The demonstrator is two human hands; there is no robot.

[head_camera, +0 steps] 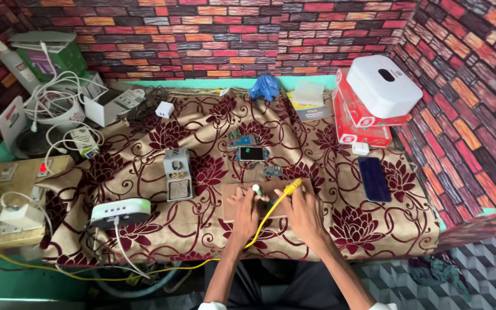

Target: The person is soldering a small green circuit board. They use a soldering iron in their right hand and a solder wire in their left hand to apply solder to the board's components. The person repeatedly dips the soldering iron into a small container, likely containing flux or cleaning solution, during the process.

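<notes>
Gripped in the right hand (304, 211): a yellow-handled soldering iron (285, 192), its handle angled up and away toward the far right, its yellow cord (262, 224) trailing back between both wrists and off the near edge of the table. Closed in the left hand (244, 208): a small white-capped piece (256, 188), pinched at the fingertips, too small to tell its kind. Both held over a plain brown board (231, 198) lying flat on the cloth, close together, tips nearly meeting.

Just beyond the board: a small circuit board (271, 170), then a phone part with a dark screen (252, 153). Off to the left, a grey metal tip-cleaner stand (178, 173); nearer and further left, a white-and-green station (120, 211) with cables running down over the edge. Well to the right, a dark phone (373, 178) lying flat. Behind it, red and white boxes (358, 123) stacked with a white device (383, 85) on top.

Underneath everything, a gold cloth with maroon flowers (363, 229), bare on the near right. Brick-patterned walls (259, 34) closing in behind and to the right.
</notes>
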